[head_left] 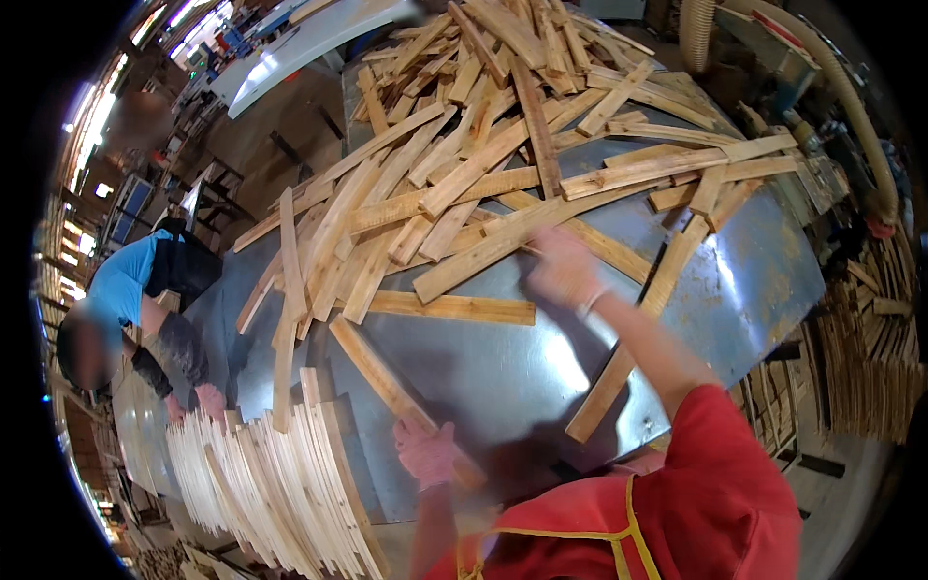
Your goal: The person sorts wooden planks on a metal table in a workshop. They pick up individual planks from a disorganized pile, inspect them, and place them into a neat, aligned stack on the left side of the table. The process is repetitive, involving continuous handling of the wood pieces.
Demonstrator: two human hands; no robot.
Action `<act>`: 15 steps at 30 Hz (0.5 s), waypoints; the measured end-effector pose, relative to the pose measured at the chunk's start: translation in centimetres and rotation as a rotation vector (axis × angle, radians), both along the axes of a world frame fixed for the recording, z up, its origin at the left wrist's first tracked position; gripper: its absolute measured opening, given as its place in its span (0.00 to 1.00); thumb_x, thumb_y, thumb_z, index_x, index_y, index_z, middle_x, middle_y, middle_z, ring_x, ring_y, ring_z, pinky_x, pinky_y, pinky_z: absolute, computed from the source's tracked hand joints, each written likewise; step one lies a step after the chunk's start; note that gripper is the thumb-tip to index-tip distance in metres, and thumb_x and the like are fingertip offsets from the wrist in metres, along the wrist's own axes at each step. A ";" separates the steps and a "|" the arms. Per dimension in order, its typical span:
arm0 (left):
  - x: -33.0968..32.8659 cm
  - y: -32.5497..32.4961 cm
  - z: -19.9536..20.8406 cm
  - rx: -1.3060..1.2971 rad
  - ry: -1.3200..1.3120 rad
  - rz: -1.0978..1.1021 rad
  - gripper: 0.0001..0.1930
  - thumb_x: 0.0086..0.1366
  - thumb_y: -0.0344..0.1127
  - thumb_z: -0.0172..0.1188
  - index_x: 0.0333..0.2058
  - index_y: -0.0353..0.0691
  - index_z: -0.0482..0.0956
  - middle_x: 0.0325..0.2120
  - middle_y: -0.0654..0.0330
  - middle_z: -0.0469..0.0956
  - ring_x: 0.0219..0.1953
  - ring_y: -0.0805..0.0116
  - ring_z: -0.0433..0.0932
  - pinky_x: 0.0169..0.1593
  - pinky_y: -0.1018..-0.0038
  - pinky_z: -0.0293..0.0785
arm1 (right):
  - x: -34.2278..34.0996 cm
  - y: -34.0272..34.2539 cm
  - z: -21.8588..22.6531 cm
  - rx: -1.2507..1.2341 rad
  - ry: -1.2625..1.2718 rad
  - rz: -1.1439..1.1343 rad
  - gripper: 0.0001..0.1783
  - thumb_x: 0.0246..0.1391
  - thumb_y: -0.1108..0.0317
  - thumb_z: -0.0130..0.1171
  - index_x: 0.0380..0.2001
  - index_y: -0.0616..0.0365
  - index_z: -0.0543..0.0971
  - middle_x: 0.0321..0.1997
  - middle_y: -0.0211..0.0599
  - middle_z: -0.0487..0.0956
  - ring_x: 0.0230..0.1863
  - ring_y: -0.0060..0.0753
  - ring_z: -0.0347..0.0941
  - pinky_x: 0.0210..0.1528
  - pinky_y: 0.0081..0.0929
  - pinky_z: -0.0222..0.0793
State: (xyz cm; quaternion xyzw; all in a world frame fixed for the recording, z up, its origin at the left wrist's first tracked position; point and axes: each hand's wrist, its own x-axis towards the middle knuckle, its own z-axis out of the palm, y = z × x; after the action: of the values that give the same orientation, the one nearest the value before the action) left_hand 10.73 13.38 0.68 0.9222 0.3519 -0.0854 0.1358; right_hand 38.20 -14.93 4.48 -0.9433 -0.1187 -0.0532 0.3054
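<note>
My left hand (pixel 425 454), in a pink glove, is closed round a wooden strip (pixel 372 365) that slants over the metal table, its far end near the pile. My right hand (pixel 565 269), also gloved, is stretched out to the near edge of the pile, beside a long wooden board (pixel 483 259). Motion blurs its fingers, so their grip cannot be made out. Below my right forearm another long strip (pixel 604 391) lies slantwise on the table. A loose board (pixel 445 306) lies flat between my hands and the pile.
A big jumbled pile of wooden strips (pixel 474 126) covers the table's far part. At the left, a row of strips on edge (pixel 280 483) stands by the metal table (pixel 483 362). A co-worker in a blue shirt (pixel 126 280) bends over that row. A ribbed hose (pixel 870 145) hangs far right.
</note>
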 end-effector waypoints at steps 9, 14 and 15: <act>-1.2 0.0 -6.5 0.187 -0.205 -0.005 0.41 0.59 0.43 0.75 0.69 0.41 0.70 0.63 0.44 0.72 0.62 0.39 0.73 0.65 0.50 0.73 | 17.9 -12.7 3.1 -0.919 0.315 0.143 0.38 0.58 0.59 0.65 0.73 0.43 0.71 0.67 0.42 0.77 0.70 0.48 0.70 0.71 0.49 0.65; -0.6 -0.1 -5.7 0.174 -0.297 -0.032 0.36 0.57 0.39 0.74 0.64 0.41 0.74 0.57 0.47 0.74 0.57 0.40 0.75 0.58 0.49 0.75 | 13.7 -6.2 -0.3 -0.662 -0.230 0.565 0.48 0.46 0.52 0.77 0.72 0.44 0.71 0.61 0.43 0.81 0.64 0.48 0.76 0.69 0.46 0.67; 0.1 -0.3 -5.4 0.223 -0.358 -0.063 0.34 0.55 0.37 0.75 0.61 0.41 0.76 0.52 0.48 0.75 0.53 0.41 0.77 0.54 0.49 0.76 | 14.3 -5.7 -0.5 -0.652 -0.151 0.552 0.48 0.47 0.52 0.77 0.72 0.44 0.70 0.60 0.43 0.82 0.63 0.49 0.77 0.67 0.45 0.68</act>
State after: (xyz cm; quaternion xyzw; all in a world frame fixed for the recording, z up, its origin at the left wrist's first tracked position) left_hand 10.80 13.09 -4.76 0.9425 0.3004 0.1152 0.0904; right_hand 52.54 -20.68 3.97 -0.9169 -0.3989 0.0019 -0.0152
